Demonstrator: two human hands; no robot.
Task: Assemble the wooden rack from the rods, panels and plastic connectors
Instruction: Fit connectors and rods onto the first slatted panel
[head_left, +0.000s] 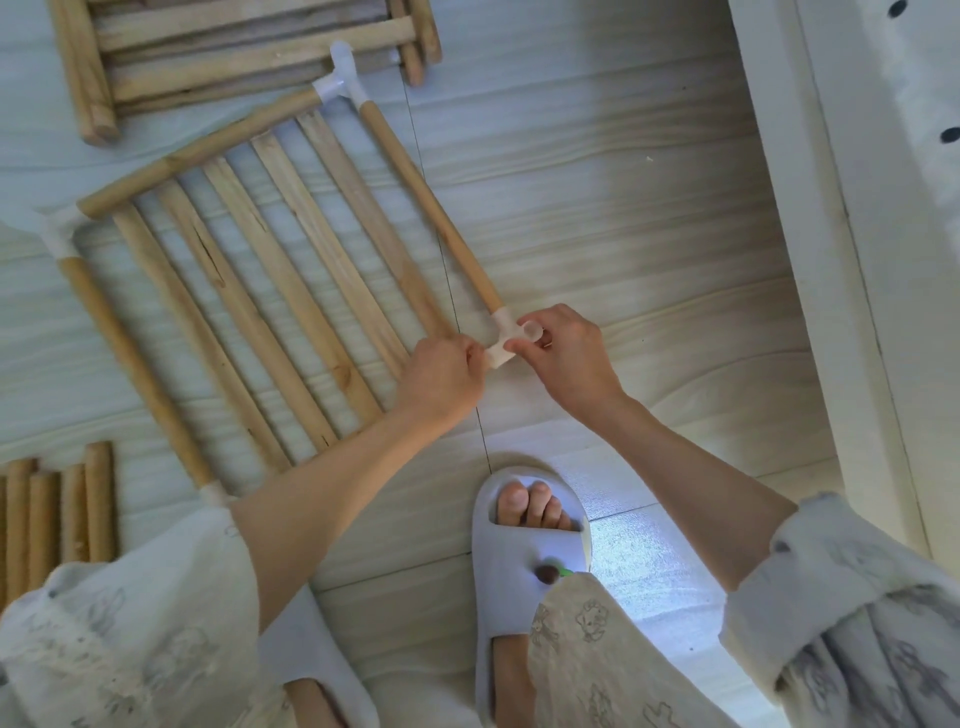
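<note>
So in the head view the slatted panel (270, 291) is lying flat on the pale wood-look floor (597, 218), with rods framing it. Landmark is the near-right corner connector (501, 340), a whitish plastic piece on the end of the right side rod (431, 208). The right hand (563, 358) is just right of it, fingers (519, 347) pinching its open stub. The left hand (447, 374) is touching it from the left, fingers curled and gripping the connector's lower end right where the panel corner sits.

Up the rod from that connector there's another connector (340, 85) at the far corner, and a third (60, 234) way off to the left. Beyond the far one sits a stack of more panels (234, 57). Loose rods (57, 514) lie far left, nearer the person. A foot in a white slipper (524, 551) is straight below the connector.
</note>
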